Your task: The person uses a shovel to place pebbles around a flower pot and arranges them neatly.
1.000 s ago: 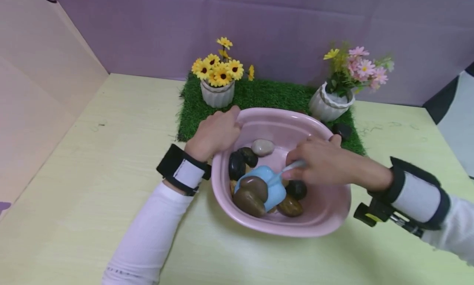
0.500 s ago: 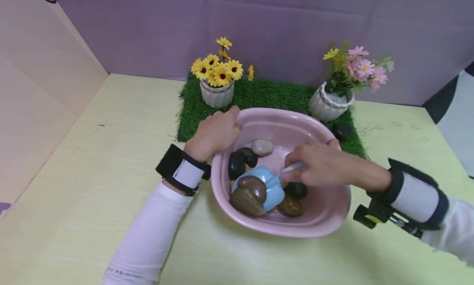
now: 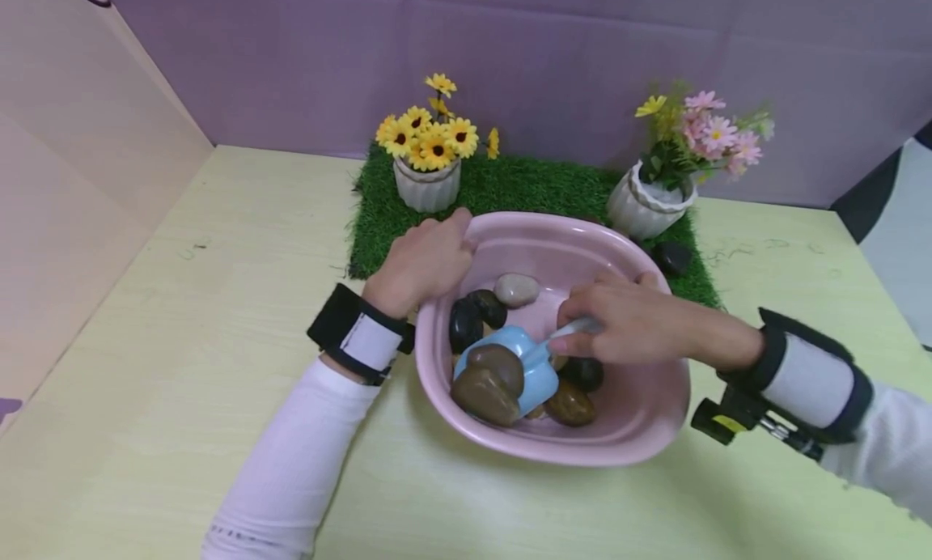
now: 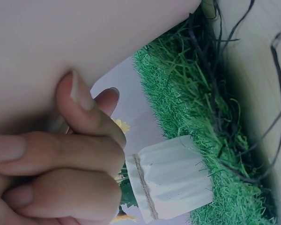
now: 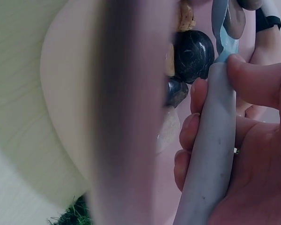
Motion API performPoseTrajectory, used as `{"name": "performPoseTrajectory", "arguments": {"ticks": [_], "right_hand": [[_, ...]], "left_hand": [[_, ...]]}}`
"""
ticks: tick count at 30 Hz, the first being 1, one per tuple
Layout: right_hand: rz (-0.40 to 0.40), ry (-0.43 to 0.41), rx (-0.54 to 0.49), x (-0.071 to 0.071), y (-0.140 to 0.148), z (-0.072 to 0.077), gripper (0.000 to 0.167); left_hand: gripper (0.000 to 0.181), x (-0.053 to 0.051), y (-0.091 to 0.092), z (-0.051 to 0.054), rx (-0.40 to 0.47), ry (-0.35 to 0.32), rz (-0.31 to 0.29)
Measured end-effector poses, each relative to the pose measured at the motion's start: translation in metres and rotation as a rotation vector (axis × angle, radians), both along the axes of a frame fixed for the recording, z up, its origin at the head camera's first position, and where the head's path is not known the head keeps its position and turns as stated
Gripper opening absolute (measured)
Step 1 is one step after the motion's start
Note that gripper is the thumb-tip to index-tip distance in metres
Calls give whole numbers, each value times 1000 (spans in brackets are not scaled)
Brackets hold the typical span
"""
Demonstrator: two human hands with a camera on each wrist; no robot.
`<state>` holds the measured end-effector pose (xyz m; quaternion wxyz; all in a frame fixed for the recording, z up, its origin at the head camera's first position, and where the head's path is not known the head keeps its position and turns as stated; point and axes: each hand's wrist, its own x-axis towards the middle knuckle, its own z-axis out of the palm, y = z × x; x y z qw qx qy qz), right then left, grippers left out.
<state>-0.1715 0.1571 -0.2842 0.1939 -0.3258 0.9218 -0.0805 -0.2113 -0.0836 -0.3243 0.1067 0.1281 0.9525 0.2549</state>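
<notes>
Since the earlier frames, the blue scoop (image 3: 540,379) has been shifted slightly leftward inside the pink basin (image 3: 539,256), and the two brown stones (image 3: 486,396) resting in it have been carried along. The basin's rim is gripped by the left hand (image 3: 425,260), unmoved. The right hand (image 3: 622,321) is wrapped around the grey handle (image 5: 210,136), which is largely covered from the head view but shown lengthwise by the right wrist view. Curled fingers (image 4: 61,152) below the rim are revealed only by the left wrist view.
</notes>
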Motion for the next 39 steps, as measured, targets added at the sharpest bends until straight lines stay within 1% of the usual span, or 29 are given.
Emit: {"name": "performPoseTrajectory", "arguments": {"ticks": [8, 17, 22, 27, 30, 34, 39], "right_hand": [[22, -43, -36, -1, 3, 0, 16], [12, -163, -54, 0, 4, 5, 17], [32, -208, -120, -1, 4, 7, 21], [-5, -254, -153, -4, 6, 16, 24], [-45, -244, -127, -7, 8, 24, 23], [-80, -193, -92, -11, 13, 32, 22], [-84, -155, -78, -17, 17, 40, 23]], "left_hand": [[35, 0, 0, 1, -5, -5, 4], [35, 1, 0, 0, 3, -4, 5], [35, 1, 1, -1, -2, -1, 3], [34, 0, 1, 0, -2, -5, 2], [34, 0, 1, 0, -2, -11, 3], [34, 1, 1, 1, 1, -25, 2], [34, 1, 0, 2, -4, -23, -2]]}}
